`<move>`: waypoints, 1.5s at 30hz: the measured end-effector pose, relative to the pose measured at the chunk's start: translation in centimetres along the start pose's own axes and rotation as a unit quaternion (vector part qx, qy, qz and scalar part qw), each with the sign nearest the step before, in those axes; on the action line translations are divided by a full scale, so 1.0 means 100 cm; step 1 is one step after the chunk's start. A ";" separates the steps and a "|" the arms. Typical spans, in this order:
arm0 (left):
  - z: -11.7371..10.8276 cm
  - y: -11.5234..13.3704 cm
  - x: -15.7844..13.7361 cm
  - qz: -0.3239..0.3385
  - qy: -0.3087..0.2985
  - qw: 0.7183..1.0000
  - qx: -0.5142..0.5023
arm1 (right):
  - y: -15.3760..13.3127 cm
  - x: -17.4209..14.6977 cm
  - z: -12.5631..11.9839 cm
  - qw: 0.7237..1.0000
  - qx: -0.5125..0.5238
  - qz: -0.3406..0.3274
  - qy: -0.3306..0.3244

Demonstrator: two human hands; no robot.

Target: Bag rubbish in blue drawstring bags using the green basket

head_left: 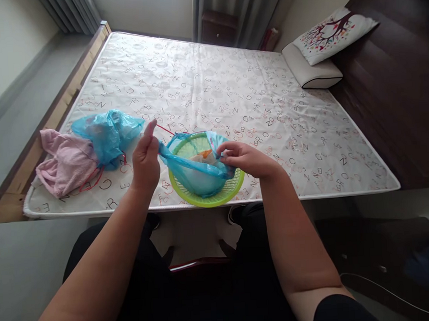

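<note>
Green basket (206, 199): we have it at the near edge of the mattress (181, 81), and we place everything else by it.
Blue bag (201, 178): it sits inside the basket, with its edge stretched out past the left rim; a white and orange thing (203, 157) shows within, though we cannot tell what it is.
Left hand (146, 157): just off the basket's left rim, we hold the bag's edge in a narrow grip and the film looks taut; a red string (165, 129) runs between this hand and the bag.
Right hand (246, 159): over the basket's right rim, our grip is narrow too, fingers bent around the bag's edge.
Bag mouth: the step in hand, we judge, is spreading this opening; the next move seems to call for a steady left hold and a light right pinch, since thin film could tear.
Second blue bag (108, 135): it lies left of the basket, against a pink cloth (69, 161).
Pillow (313, 69): beyond the basket to the far right, with a tree-print cushion (332, 37) leaning on it.
</note>
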State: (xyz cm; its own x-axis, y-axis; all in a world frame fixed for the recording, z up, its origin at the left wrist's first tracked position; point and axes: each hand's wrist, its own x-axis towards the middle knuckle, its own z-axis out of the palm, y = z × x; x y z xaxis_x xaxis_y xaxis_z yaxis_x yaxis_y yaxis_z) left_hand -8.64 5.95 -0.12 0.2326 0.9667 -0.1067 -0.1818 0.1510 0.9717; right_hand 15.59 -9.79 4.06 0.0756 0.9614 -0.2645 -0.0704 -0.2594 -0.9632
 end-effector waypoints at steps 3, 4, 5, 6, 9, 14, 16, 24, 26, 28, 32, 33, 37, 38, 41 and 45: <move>-0.003 -0.003 0.005 0.209 0.041 0.969 0.124 | -0.005 -0.001 -0.008 1.000 0.010 -0.019 0.008; -0.003 -0.004 0.007 0.260 0.053 0.951 0.156 | -0.005 0.000 -0.011 0.999 0.014 -0.023 0.025; -0.004 -0.004 0.010 0.302 0.066 0.935 0.175 | -0.004 0.002 -0.014 0.998 0.018 -0.028 0.049; -0.004 -0.002 0.012 0.336 0.078 0.921 0.183 | -0.003 0.003 -0.017 0.996 0.023 -0.034 0.076; -0.002 0.011 0.018 0.365 0.090 0.914 0.155 | 0.001 0.005 -0.029 0.989 0.038 -0.054 0.132; 0.012 0.041 0.020 0.241 0.023 0.970 -0.013 | -0.003 0.005 -0.042 0.977 0.056 -0.118 0.168; 0.018 0.051 0.020 0.214 -0.033 0.975 -0.046 | -0.007 0.006 -0.042 0.957 0.071 -0.182 0.214; 0.035 0.064 0.008 0.175 -0.101 0.975 -0.092 | -0.026 -0.003 -0.031 0.972 0.138 -0.142 0.129; 0.037 0.061 0.006 0.164 -0.099 0.977 -0.094 | -0.031 -0.004 -0.029 0.965 0.149 -0.164 0.138; 0.035 0.056 0.007 0.155 -0.098 0.979 -0.086 | -0.034 -0.004 -0.031 0.939 0.176 -0.229 0.189; 0.024 0.044 0.017 0.152 -0.088 0.981 -0.077 | -0.034 0.000 -0.045 0.867 0.229 -0.325 0.299; 0.021 0.041 0.020 0.148 -0.085 0.982 -0.080 | -0.033 0.001 -0.049 0.859 0.238 -0.328 0.314; 0.009 0.033 0.032 0.122 -0.066 0.984 -0.113 | -0.029 0.004 -0.053 0.872 0.236 -0.308 0.300; 0.008 0.032 0.034 0.118 -0.057 0.984 -0.124 | -0.029 0.003 -0.051 0.879 0.230 -0.303 0.288; 0.006 0.034 0.034 0.098 -0.035 0.985 -0.139 | -0.033 0.002 -0.045 0.890 0.213 -0.299 0.271; 0.010 0.039 0.027 0.087 -0.014 0.983 -0.159 | -0.032 0.003 -0.046 0.893 0.193 -0.291 0.283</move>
State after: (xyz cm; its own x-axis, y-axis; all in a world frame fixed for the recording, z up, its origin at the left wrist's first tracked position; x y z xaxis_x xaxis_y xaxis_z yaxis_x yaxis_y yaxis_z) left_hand -7.75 8.98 3.63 0.1961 0.9784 0.0659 -0.5091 0.0441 0.8596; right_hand 20.43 -9.09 6.88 0.6938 0.6949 0.1892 -0.1844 0.4253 -0.8861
